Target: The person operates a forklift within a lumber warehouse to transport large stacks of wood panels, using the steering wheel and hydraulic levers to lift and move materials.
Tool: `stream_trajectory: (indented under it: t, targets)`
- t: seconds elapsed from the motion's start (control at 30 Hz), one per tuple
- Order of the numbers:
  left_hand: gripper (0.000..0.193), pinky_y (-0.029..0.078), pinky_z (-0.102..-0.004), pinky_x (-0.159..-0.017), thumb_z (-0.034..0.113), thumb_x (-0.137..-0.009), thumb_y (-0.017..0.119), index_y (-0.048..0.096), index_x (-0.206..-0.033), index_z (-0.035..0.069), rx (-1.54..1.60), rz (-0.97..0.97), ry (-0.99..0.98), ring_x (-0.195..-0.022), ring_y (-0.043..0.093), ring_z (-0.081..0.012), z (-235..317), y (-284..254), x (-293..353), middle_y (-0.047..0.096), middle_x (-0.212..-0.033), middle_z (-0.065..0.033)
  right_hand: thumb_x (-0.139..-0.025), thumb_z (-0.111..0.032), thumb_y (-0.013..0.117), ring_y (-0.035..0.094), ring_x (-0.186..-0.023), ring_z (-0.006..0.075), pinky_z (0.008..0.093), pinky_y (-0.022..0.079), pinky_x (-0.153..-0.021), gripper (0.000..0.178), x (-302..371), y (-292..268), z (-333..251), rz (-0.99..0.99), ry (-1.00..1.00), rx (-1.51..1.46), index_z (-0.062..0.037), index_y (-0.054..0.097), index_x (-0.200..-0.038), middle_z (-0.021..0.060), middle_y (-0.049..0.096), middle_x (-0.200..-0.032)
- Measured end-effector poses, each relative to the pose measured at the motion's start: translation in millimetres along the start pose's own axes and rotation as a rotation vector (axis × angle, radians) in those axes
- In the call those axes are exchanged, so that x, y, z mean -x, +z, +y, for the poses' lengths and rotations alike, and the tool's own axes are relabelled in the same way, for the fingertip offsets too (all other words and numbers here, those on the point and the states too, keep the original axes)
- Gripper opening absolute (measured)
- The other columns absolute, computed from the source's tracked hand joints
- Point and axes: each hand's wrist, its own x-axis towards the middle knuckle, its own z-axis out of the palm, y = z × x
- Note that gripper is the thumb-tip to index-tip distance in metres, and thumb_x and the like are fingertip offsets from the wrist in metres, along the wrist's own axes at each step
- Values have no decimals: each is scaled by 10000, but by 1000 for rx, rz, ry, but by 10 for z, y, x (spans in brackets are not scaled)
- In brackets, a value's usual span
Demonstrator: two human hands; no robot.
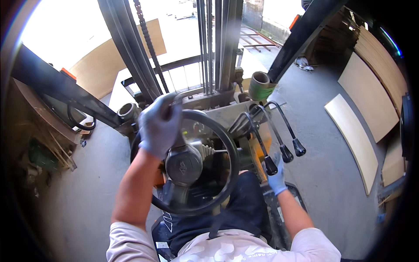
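Across the middle of the head view, a black steering wheel (235, 161) stood before the seated person, its round hub (183, 166) below and right of the left hand (160, 124). That hand, in a pale grey-blue glove, was at the upper left of the wheel, its fingers curled in a grasp on it; whether they held the rim alone or also a knob could not be told.

To the right of the wheel, three bent levers with black knobs rose in a slanting row. The right hand (276, 177), gloved in pale blue, was at the nearest knob (271, 167), which partly covered it; I could not tell whether the fingers were closed around that knob or only rested behind it. The middle knob (286, 153) and the farthest knob (299, 148) stood just beyond.

Ahead of the wheel rose the dark mast (229, 43), with a chain (148, 39) beside its left upright. An open-topped cylinder (262, 91) with a green band stood near the levers. Over the grey floor (314, 109) on the right, a narrow pale board (355, 144) lay near larger tan boards (369, 96).
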Motion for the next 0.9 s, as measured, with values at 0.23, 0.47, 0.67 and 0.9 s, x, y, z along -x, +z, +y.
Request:
stream_trajectory:
  t: [0.23,0.47,0.67,0.9]
  targets:
    - [215,519,-338,-696,-79,-857,582,655,-1055,-42,-43,-76,-169,-762,650,-204,-343,-1017,1062,692,-925,-149,-923,-354,634,598,-1144,447,490,497,-943,436,-1982,661,-272,-331,18,639,26,646,-1136,292,651,-1141]
    - [327,481,-365,-621,-13,-692,730,665,-1005,58,-115,-274,111,-652,652,-238,233,-1016,1803,692,-778,-58,-875,-216,694,597,-1149,402,437,489,-973,461,37,-459,-866,-304,56,367,-17,592,-1278,237,614,-1240]
    - [271,479,-340,-613,39,-722,785,699,-975,85,-126,-300,115,-642,656,-219,271,-968,1767,669,-738,-28,-1004,-449,581,456,-1337,283,443,413,-1090,815,-298,-232,-1838,-38,-170,-275,-73,175,-1603,164,284,-1548]
    - [258,477,-360,-611,-35,-725,732,706,-971,36,-112,-239,124,-637,654,-261,304,-1032,1666,683,-753,-79,-994,-513,577,465,-1278,250,426,431,-1075,833,-1040,-85,-2014,60,-318,167,-128,175,-1613,142,247,-1542]
